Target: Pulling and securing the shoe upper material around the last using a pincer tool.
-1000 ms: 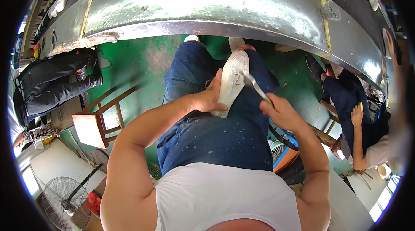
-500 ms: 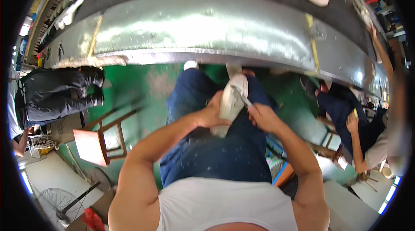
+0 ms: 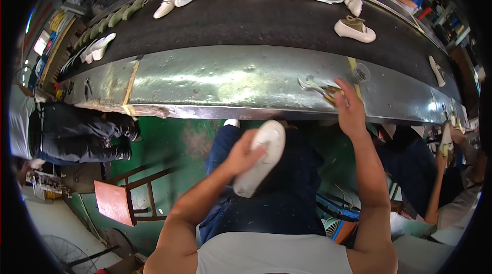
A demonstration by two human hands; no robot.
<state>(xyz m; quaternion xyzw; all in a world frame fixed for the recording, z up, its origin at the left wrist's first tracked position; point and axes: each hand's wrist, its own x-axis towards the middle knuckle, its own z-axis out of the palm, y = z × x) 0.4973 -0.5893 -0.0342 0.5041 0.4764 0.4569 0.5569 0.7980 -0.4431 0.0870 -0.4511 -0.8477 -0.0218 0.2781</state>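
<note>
Left hand [image 3: 246,155] gripping elongated white shoe [image 3: 272,145] above near lap; right hand [image 3: 350,107], fingers parted, at silver hook-headed metal tool [image 3: 310,85] over far grey metal ledge [image 3: 246,76]; contact unclear

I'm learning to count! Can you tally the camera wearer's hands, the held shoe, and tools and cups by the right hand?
Hands: 2 (left hand, right hand)
White shoe held: 1
Tool: 1
Clear cup: 1
Total: 5

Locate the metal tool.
In the head view, the metal tool is right of centre over the shiny ledge, by the right hand, left of the clear cup.
</note>
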